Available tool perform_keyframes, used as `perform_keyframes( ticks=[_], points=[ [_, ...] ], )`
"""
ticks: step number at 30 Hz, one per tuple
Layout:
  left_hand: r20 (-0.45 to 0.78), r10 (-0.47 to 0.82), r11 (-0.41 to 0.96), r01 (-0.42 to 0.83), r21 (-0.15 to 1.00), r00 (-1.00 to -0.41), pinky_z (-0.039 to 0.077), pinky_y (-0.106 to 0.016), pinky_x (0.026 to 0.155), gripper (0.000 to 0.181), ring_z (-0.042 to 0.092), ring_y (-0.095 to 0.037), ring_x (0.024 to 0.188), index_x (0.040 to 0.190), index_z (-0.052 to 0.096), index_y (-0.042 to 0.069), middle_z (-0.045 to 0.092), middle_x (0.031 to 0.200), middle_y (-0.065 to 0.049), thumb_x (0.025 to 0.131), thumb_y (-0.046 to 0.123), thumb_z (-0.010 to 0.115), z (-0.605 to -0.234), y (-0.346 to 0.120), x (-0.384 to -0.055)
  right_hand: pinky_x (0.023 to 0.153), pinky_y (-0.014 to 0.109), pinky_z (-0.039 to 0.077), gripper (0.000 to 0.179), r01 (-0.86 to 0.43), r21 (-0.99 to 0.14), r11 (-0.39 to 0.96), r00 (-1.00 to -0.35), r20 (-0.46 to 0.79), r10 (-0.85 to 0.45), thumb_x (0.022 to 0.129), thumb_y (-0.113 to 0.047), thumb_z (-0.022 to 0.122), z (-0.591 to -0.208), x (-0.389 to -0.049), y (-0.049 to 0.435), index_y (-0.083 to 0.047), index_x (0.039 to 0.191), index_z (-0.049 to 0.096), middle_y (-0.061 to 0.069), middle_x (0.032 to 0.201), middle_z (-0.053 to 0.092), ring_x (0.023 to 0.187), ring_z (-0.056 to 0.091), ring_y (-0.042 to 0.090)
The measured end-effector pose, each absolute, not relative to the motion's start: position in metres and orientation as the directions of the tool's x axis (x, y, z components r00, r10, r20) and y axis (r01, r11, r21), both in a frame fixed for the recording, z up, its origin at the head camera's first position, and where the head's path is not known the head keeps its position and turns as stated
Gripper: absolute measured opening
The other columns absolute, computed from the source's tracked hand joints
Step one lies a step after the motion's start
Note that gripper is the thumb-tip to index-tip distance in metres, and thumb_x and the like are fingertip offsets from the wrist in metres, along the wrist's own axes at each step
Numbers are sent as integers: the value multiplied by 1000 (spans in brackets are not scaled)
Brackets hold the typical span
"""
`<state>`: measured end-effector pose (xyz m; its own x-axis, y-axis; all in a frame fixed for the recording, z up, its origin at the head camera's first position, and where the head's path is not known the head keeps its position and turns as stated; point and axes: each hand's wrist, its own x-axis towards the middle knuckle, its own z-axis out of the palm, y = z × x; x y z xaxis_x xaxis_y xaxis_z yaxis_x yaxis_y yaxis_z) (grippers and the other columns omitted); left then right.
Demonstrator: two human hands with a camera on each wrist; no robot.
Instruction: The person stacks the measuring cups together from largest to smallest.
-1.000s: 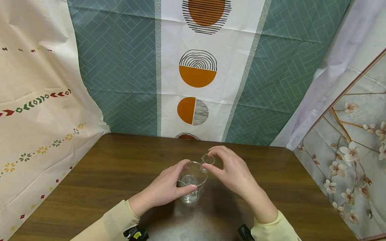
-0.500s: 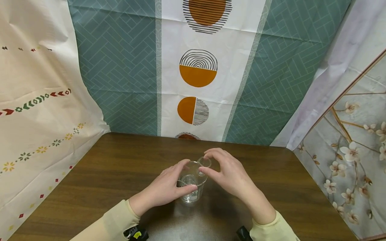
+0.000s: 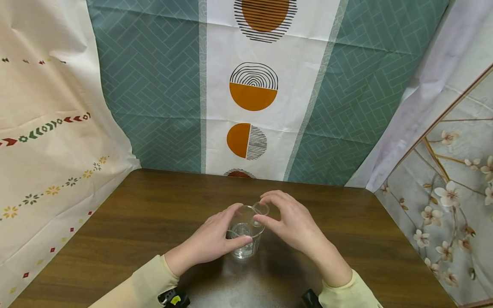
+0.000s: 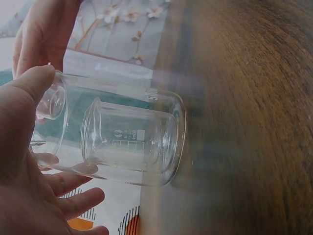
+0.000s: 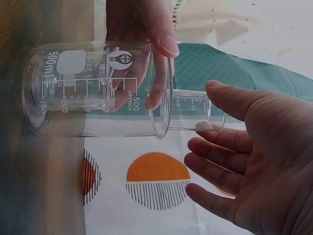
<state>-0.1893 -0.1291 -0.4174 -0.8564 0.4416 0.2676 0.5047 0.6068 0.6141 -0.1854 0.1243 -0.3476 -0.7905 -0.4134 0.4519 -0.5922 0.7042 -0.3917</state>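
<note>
A large glass beaker (image 5: pixel 129 98) marked 500 ml stands on the wooden table. Inside it sits a smaller beaker (image 4: pixel 129 134), upright on the bottom, with a printed scale of its own. My left hand (image 3: pixel 209 239) grips the large beaker near the rim, thumb in front and fingers behind. Between right thumb and fingers I hold a tiny beaker (image 5: pixel 193 110), its scale partly showing. My right hand (image 3: pixel 290 220) keeps it at the large beaker's right rim; in the right wrist view its base is just over the mouth.
The dark wooden table (image 3: pixel 127 222) spreads out around the beakers. A green and white patterned cloth (image 3: pixel 154 107) hangs behind it, with a cream cloth (image 3: pixel 46 171) on the left and a floral one (image 3: pixel 443 214) on the right.
My right hand has moved slightly left and down with the tiny beaker, bringing it closer over the large beaker's rim. The left hand and large beaker have stayed put.
</note>
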Motion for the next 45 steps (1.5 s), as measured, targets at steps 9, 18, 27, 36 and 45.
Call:
perform_keyframes(
  ticks=[9, 18, 27, 36, 45],
  points=[
    [254, 441, 609, 495, 620, -861, 44, -64, 115, 86, 63, -31, 133, 162, 44, 17, 67, 144, -6, 97, 64, 78, -416, -129, -189, 104, 44, 57, 33, -584, -402, 705, -799, 436, -413, 94, -39, 92, -347, -184, 123, -23, 118, 77, -12, 132, 70, 126, 66, 11],
    [247, 438, 613, 488, 622, -864, 43, -64, 116, 87, 62, -32, 135, 163, 43, 18, 66, 145, -4, 97, 64, 78, -416, -130, -188, 105, 45, 56, 36, -589, -421, 690, -800, 423, -425, 94, -38, 91, -346, -182, 122, -20, 121, 77, -11, 134, 70, 126, 65, 11],
    [235, 439, 617, 481, 623, -867, 41, -65, 118, 92, 61, -33, 137, 165, 42, 15, 65, 148, -4, 97, 67, 76, -416, -130, -189, 106, 44, 56, 34, -584, -441, 682, -805, 420, -418, 94, -38, 91, -346, -181, 120, -23, 120, 77, -12, 133, 71, 127, 65, 9],
    [232, 441, 616, 480, 625, -867, 40, -66, 119, 93, 60, -33, 139, 166, 41, 15, 64, 150, -4, 97, 67, 76, -416, -130, -189, 105, 44, 56, 36, -582, -439, 684, -807, 412, -423, 94, -39, 91, -350, -181, 117, -21, 122, 77, -14, 133, 70, 127, 65, 9],
    [233, 445, 613, 484, 624, -865, 39, -66, 119, 92, 60, -32, 139, 165, 41, 15, 64, 150, -4, 98, 67, 75, -416, -130, -189, 105, 45, 57, 37, -573, -437, 693, -814, 398, -423, 94, -41, 91, -351, -181, 116, -22, 123, 77, -15, 133, 69, 128, 64, 10]
  ],
)
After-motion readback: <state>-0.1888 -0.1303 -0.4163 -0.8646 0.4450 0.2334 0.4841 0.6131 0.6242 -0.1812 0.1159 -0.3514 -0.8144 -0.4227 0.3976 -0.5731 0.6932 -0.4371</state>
